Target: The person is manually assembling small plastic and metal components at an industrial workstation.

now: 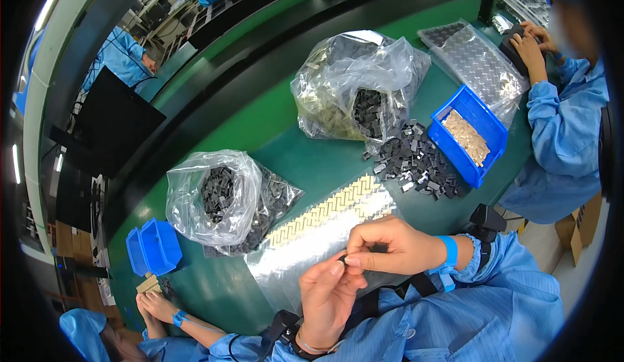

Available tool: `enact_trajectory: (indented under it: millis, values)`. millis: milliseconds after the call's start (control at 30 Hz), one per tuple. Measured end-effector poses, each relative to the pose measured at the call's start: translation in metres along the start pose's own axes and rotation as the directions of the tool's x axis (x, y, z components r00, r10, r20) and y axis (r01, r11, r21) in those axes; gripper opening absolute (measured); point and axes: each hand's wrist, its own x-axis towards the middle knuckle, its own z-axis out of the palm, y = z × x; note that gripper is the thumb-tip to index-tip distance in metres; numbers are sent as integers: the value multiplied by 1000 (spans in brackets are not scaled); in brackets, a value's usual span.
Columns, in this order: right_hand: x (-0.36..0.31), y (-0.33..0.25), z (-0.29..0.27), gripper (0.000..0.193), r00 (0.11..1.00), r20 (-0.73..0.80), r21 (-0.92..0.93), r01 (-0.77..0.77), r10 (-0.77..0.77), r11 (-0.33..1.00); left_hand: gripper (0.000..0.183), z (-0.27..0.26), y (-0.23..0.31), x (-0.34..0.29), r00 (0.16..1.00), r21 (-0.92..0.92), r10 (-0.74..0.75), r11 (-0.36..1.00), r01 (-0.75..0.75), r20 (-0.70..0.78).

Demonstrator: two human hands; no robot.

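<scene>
In front of me, my left hand (328,294) and my right hand (396,248) meet fingertip to fingertip. Between them they pinch a small black piece (342,258), mostly covered by the fingers; its exact kind is hidden. Under and beyond the hands lies a clear sheet (286,268) on the bench. Rows of pale yellow stickers (325,215) are stuck on it. Past the sheet's far right corner spreads a loose heap of small black parts (419,160). A blue band circles my right wrist.
A large clear bag (354,82) of black parts stands beyond the heap; a smaller one (218,199) sits left. A blue bin (471,134) holds beige pieces; another blue bin (154,247) stands far left. Bubble wrap (478,69) lies far right. Co-workers' hands (530,43) (156,307) work at both sides.
</scene>
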Motion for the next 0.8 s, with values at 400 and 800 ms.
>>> enact_trajectory:
  millis: [400, 800]
  values:
    - [-1, -2, 11, 12, 986, 32, 437, -161, 164, 885, 22, -10, -1, -4, 992, 242, 125, 963, -115, -27]
    - [7, -84, -8, 11, 804, 4, 249, 575, -594, 779, 17, 14, 72, 8, 687, 594, 667, 438, -675, 289]
